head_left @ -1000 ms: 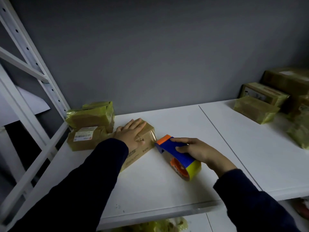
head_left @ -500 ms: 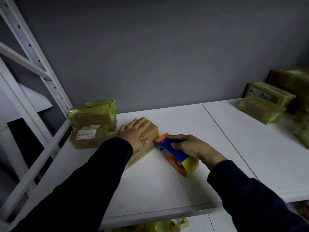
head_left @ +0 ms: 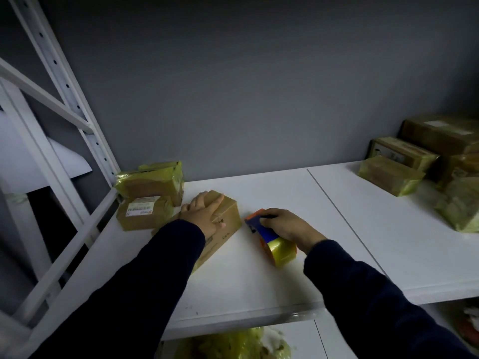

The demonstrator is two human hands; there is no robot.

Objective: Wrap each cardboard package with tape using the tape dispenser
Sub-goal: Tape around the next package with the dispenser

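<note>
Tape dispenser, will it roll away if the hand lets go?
Probably not far: the tape dispenser seems to rest on the flat white shelf, and its blue handle sticks out past the round roll, which should stop it turning. The right hand grips it alone, so it is likely light.

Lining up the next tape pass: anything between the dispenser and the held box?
Nothing visible. Only bare shelf lies between the tape dispenser in the right hand and the box; the left hand presses its top.
</note>
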